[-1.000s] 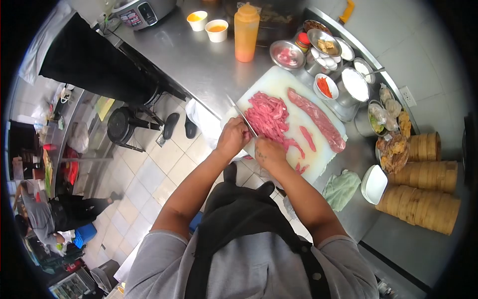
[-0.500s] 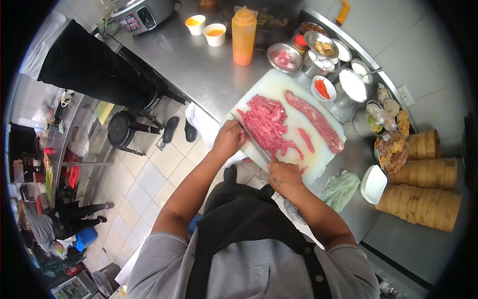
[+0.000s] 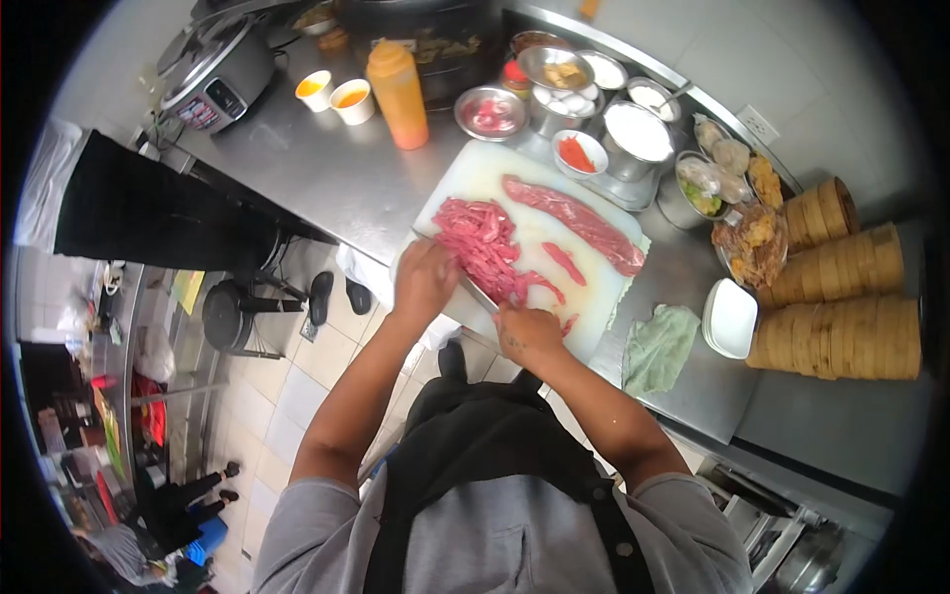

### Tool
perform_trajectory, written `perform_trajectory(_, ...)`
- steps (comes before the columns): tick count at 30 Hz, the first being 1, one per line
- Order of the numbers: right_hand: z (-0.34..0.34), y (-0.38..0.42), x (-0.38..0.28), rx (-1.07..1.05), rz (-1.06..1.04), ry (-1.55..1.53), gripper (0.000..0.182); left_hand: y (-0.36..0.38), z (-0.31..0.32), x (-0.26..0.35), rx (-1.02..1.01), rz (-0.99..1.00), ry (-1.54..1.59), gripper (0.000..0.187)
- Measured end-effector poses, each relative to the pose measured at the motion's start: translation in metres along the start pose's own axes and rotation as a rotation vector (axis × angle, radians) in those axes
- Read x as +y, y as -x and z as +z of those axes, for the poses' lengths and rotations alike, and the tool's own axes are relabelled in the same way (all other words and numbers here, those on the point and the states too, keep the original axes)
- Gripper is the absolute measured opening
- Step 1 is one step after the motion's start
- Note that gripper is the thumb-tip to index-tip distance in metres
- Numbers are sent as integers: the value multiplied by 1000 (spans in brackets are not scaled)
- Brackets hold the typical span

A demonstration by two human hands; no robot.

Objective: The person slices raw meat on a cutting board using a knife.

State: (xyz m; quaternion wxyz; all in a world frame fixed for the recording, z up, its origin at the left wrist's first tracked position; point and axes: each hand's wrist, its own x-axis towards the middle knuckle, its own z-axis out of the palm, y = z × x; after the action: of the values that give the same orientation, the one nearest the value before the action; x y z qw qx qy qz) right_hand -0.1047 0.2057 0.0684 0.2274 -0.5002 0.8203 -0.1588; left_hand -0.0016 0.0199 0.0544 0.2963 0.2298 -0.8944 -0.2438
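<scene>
My right hand (image 3: 529,332) is closed around the handle of a knife (image 3: 479,295) at the near edge of the white cutting board (image 3: 594,315). Toward the blade's far end, my left hand (image 3: 427,281) has its fingers curled over the knife; its fingertips are partly hidden. Sliced raw meat (image 3: 482,241) lies in a pile along the blade, just beyond both hands. A long uncut piece of meat (image 3: 574,222) rests on the board's far right side. Between the two lies a small loose strip of meat (image 3: 563,263).
Behind the board stand an orange squeeze bottle (image 3: 398,97), a bowl of red shreds (image 3: 580,154) and several metal containers. To the right are a green cloth (image 3: 661,348), white dishes (image 3: 730,319) and bamboo steamers (image 3: 836,339). A person in dark trousers (image 3: 163,203) stands at left.
The camera view has shifted, so the board and counter items appear farther left. Both hands remain at the knife beside the meat pile, with the blade seen closer against the slices.
</scene>
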Motion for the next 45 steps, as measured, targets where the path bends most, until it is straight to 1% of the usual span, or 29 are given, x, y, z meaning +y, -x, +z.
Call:
perform_trajectory(2,6,14,0,-26,-7,45,19,-31,20,42,-33,315,131,23)
perform_trajectory(4,18,19,-2,9,-49,63,19,-56,51,81,-343,460,197,30)
perform_trajectory(6,27,24,-1,39,-100,86,18,-62,103,102,-585,513,7,31)
perform_trajectory(7,30,27,0,83,-198,87,18,-63,120,107,-580,522,2,31)
perform_trajectory(8,32,30,0,124,-295,89,18,-64,135,111,-707,544,-104,29)
perform_trajectory(9,29,35,-4,193,-311,36,17,-65,142,115,-834,563,-211,28)
perform_trajectory(13,32,42,-2,162,-249,-1,21,-68,153,116,-866,557,-369,23)
perform_trajectory(16,29,40,-4,90,-197,-25,26,-68,143,105,-850,503,-312,22)
perform_trajectory(18,25,36,-6,-24,-147,5,30,-68,136,99,-722,447,-128,16)
perform_trajectory(19,22,33,-8,-27,-158,8,30,-71,123,102,-715,439,-132,16)
perform_trajectory(21,20,29,-16,-67,-108,12,27,-71,91,105,-607,-66,359,10)
perform_trajectory(22,22,24,-16,-78,-125,11,27,-70,77,101,-597,-83,352,10)
perform_trajectory(24,26,15,-13,-59,-131,29,27,-70,46,93,-351,-131,584,13)
perform_trajectory(25,25,9,-13,-86,-114,50,27,-68,28,91,-339,-146,577,13)
perform_trajectory(27,19,2,-11,-119,-95,48,27,-65,-8,88,-110,-200,696,17)
perform_trajectory(28,15,-1,-9,-140,-63,47,27,-62,-25,86,-100,-209,692,17)
perform_trajectory(30,2,-6,-3,-192,-119,102,27,-50,-52,81,-85,-304,723,22)
perform_trajectory(32,-15,-7,-4,-163,20,33,27,-37,-60,70,-44,-302,674,21)
perform_trajectory(33,-1,-13,10,-99,19,25,30,-31,-59,62,-87,-384,790,21)
perform_trajectory(34,-3,-14,11,-104,12,31,30,-26,-55,54,-131,-463,907,21)
perform_trajectory(35,-5,-14,12,-87,-2,50,30,-20,-48,45,-115,-474,919,19)
perform_trajectory(36,-7,-14,12,-68,-14,69,31,-11,-31,21,-111,-477,921,19)
perform_trajectory(38,-12,-14,9,-74,-5,82,30,6,1,-29,-191,-563,538,23)
perform_trajectory(39,-15,-14,7,-75,5,93,28,14,1,-31,-170,-564,330,28)
perform_trajectory(40,-16,-13,6,-78,1,98,28,22,2,-33,-165,-568,333,28)
perform_trajectory(42,-19,-6,4,1,-27,63,28,32,0,-34,120,-399,-12,31)
perform_trajectory(43,-20,-4,1,-8,-26,64,28,36,-3,-32,113,-382,-6,25)
perform_trajectory(44,-21,-1,-1,-4,-14,89,27,41,-6,-31,111,-392,-6,25)
perform_trajectory(45,-21,0,-4,3,-4,115,26,43,-8,-29,74,-274,3,23)
